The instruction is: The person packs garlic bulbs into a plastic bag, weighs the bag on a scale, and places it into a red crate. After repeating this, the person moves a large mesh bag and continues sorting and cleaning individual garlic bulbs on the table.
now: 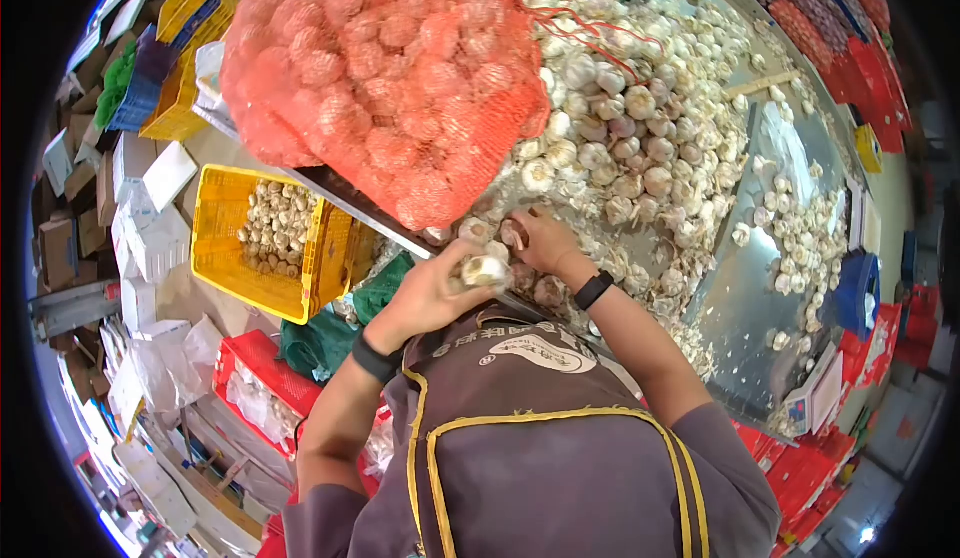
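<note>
My left hand (pixel 435 293) is closed around a pale garlic bulb (pixel 484 271), just above the table's near edge. To its right, my right hand (pixel 545 243) has its fingers wrapped round a darker, purplish garlic bulb (pixel 514 234). A few more bulbs lie between and below the hands. Beyond them a large pile of loose garlic (pixel 640 148) covers the metal table (pixel 740 303), with dry skins scattered round it. The full red mesh bag of garlic (pixel 380 78) rests at the table's left side, close above my left hand.
Left of the table, a yellow crate (pixel 215 248) holds garlic bulbs, with a red crate (pixel 275 368) below it. Dark green mesh (pixel 385 288) hangs near my left forearm. A blue container (pixel 858 293) and a scale (pixel 815 393) are at the right edge.
</note>
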`<state>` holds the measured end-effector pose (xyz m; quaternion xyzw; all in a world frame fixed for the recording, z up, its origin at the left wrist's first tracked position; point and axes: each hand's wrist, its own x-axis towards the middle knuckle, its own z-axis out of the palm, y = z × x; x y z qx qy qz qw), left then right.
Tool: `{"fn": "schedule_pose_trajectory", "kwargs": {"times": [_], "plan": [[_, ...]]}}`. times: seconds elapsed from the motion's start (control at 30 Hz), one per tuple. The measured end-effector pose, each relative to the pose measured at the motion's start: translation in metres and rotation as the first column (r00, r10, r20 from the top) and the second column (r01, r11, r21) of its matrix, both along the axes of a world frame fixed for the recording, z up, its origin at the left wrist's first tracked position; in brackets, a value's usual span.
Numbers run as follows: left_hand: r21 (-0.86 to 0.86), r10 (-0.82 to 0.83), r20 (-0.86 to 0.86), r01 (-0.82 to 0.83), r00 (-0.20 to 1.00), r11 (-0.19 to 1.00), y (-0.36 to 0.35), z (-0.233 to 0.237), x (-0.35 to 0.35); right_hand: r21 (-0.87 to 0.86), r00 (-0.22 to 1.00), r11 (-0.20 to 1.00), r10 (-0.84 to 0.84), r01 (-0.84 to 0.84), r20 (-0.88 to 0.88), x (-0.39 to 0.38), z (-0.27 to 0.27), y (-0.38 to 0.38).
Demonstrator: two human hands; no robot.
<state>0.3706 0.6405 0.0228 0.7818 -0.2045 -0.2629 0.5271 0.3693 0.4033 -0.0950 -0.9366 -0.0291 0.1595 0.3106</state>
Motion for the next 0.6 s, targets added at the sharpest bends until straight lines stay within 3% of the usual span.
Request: {"fn": "schedule_pose_trajectory", "kwargs": {"times": [0.03, 0.07, 0.1, 0.17, 0.2, 0.23, 0.3, 0.33, 0.37, 0.43, 0.5, 0.57, 0.6], "plan": [[-0.173, 0.070, -0.084, -0.084, 0.994, 0.981, 0.020, -0.008, -0.008, 0.001, 0.998, 1.000, 0.009, -0.008, -0.067, 0.003, 0.001, 0.001], [-0.143, 0.189, -0.280, -0.236, 0.941, 0.961, 0.042, 0.002, -0.011, -0.002, 0.997, 1.000, 0.023, -0.023, -0.069, 0.005, -0.003, -0.002], [-0.088, 0.295, -0.462, -0.374, 0.836, 0.923, 0.067, 0.011, -0.010, 0.223, 0.972, 0.969, -0.052, 0.104, -0.229, 0.007, -0.011, -0.009], [-0.049, 0.551, -0.311, -0.592, 0.774, 0.804, 0.130, -0.005, -0.006, 0.532, 0.824, 0.729, -0.078, 0.431, -0.561, 0.011, -0.022, -0.019], [-0.047, 0.767, -0.229, -0.793, 0.600, 0.607, 0.156, -0.009, -0.004, 0.642, 0.793, 0.591, 0.006, 0.489, -0.610, 0.015, 0.013, -0.015], [-0.120, 0.798, -0.303, -0.852, 0.520, 0.510, 0.203, -0.033, 0.000, 0.634, 0.791, 0.604, 0.010, 0.483, -0.612, 0.015, 0.022, -0.015], [-0.065, 0.943, -0.276, -0.982, 0.188, 0.177, 0.244, -0.036, -0.003, 0.682, 0.629, 0.202, 0.273, 0.703, -0.728, 0.016, 0.037, -0.015], [0.052, 0.986, -0.141, -0.993, 0.094, 0.103, 0.271, -0.052, -0.005, 0.667, 0.593, 0.121, 0.364, 0.735, -0.719, 0.019, 0.051, -0.006], [0.050, 0.986, -0.145, -0.995, 0.079, 0.087, 0.275, -0.054, -0.009, 0.668, 0.588, 0.136, 0.369, 0.732, -0.719, 0.020, 0.060, 0.003], [0.155, 0.961, -0.028, -0.949, 0.274, 0.275, 0.283, -0.054, -0.017, 0.632, 0.500, 0.104, 0.518, 0.768, -0.694, 0.022, 0.073, 0.022], [0.006, 0.827, -0.277, -0.860, 0.490, 0.511, 0.218, -0.002, -0.016, 0.612, 0.467, 0.160, 0.508, 0.775, -0.724, 0.025, 0.084, 0.053], [-0.138, 0.567, -0.407, -0.662, 0.716, 0.737, 0.159, 0.035, -0.016, 0.675, 0.379, 0.279, 0.655, 0.683, -0.654, 0.030, 0.093, 0.085], [-0.192, 0.451, -0.405, -0.556, 0.795, 0.809, 0.140, 0.038, -0.020, 0.651, 0.329, 0.375, 0.634, 0.660, -0.699, 0.033, 0.098, 0.105]]}}
